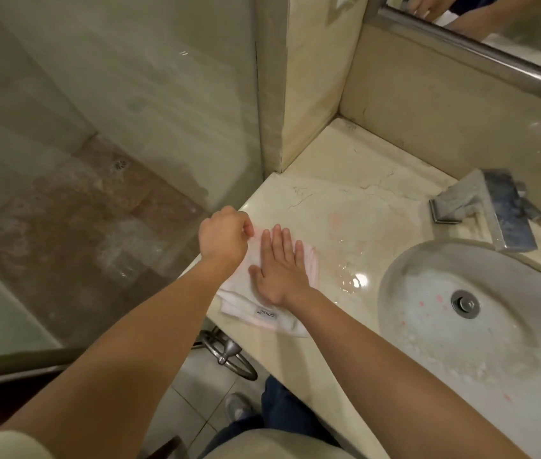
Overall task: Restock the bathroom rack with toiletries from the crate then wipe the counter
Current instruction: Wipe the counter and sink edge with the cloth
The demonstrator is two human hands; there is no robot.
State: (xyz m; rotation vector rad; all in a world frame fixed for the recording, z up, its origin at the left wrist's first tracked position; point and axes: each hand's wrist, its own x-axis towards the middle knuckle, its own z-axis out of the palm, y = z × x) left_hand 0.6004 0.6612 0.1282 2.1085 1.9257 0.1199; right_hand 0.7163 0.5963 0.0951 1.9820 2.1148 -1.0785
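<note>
I get one wide-angle view, worn on the head, looking forward and steeply down from close above the counter (338, 200); the sink (404, 313) fills the lower right, the mirror (527, 34) clips the upper right corner, the shower glass (96, 127) takes the left half

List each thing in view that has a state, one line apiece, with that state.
counter: wet, with a puddle beside the sink.
sink: no standing water, pink specks inside.
faucet: no water running.
cloth: spread flat at the counter's front edge.
left hand: pinches the cloth's edge.
right hand: flat, fingers straight, pressing on the cloth.
</note>
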